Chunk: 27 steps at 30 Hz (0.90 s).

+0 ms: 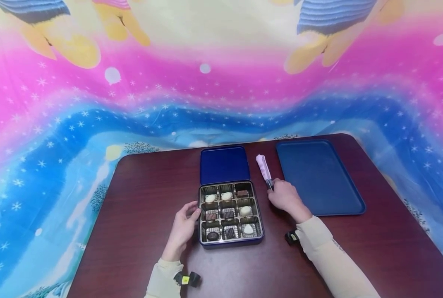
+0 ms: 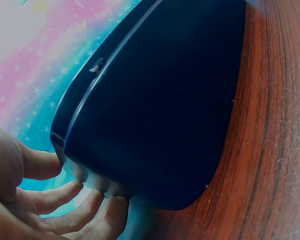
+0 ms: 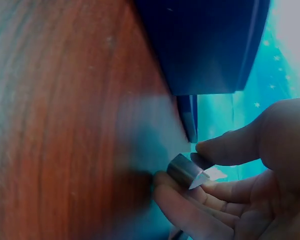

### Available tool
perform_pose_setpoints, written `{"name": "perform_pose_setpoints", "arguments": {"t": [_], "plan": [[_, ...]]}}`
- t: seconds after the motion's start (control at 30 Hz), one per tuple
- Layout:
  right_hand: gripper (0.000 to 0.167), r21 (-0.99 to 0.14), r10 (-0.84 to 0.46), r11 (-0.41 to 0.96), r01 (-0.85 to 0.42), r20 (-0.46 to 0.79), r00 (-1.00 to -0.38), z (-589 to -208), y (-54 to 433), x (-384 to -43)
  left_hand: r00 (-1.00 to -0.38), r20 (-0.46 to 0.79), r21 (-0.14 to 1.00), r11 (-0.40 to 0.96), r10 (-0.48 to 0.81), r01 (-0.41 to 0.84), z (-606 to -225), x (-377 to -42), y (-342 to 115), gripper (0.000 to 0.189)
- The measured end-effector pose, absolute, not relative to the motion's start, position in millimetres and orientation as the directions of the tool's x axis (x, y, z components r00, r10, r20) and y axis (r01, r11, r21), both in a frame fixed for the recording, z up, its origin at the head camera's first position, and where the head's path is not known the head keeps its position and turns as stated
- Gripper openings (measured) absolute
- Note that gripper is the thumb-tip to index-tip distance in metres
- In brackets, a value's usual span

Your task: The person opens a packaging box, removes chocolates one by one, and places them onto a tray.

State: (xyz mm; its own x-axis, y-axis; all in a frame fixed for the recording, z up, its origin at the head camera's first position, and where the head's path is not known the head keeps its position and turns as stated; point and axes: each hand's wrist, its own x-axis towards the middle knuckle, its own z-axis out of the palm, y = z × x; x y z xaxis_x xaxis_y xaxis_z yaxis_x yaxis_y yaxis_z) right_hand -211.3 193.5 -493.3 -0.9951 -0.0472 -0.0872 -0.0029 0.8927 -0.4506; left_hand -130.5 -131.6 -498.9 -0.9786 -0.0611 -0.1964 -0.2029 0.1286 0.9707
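A blue tin (image 1: 230, 244) of assorted chocolates lies with its lid (image 1: 224, 164) folded back behind it. The chocolates sit singly in a gold tray with three rows of three compartments. At the tin's left side, my left hand (image 1: 184, 223) rests its fingertips against the wall, thumb near the rim; the left wrist view shows these fingers (image 2: 92, 205) close up. My right hand (image 1: 285, 195) grips pink-tipped tongs (image 1: 263, 166) by their metal end, the tips pointing away from me. In the right wrist view, the tongs' metal arm (image 3: 184, 170) is between thumb and fingers.
A flat blue tray (image 1: 314, 178) lies at the right of the dark wooden table (image 1: 150, 190), just beyond my right hand. A printed cloth (image 1: 206, 95) in pink and blue hangs behind the table's back edge.
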Motion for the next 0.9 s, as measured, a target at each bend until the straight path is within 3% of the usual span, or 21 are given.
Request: {"name": "perform_pose_setpoints", "arguments": {"t": [0.27,0.67,0.9], "plan": [[0.024,-0.538,-0.015,0.842,0.032,-0.083,-0.996,-489.8,199.1,-211.9,-0.981,-0.185,0.973,0.130,-0.058,-0.191,-497.7,-130.1,-131.9,0.040],[0.022,-0.616,-0.007,0.788,0.017,-0.036,-0.999,-490.3,200.7,-209.8,-0.982,-0.183,0.974,0.125,-0.049,-0.187,-497.6,-130.7,-132.1,0.040],[0.041,-0.687,-0.059,0.721,-0.086,0.062,-0.996,-489.7,199.1,-208.3,-0.982,-0.180,0.974,0.128,-0.050,-0.185,-495.0,-130.4,-132.1,0.040]]}}
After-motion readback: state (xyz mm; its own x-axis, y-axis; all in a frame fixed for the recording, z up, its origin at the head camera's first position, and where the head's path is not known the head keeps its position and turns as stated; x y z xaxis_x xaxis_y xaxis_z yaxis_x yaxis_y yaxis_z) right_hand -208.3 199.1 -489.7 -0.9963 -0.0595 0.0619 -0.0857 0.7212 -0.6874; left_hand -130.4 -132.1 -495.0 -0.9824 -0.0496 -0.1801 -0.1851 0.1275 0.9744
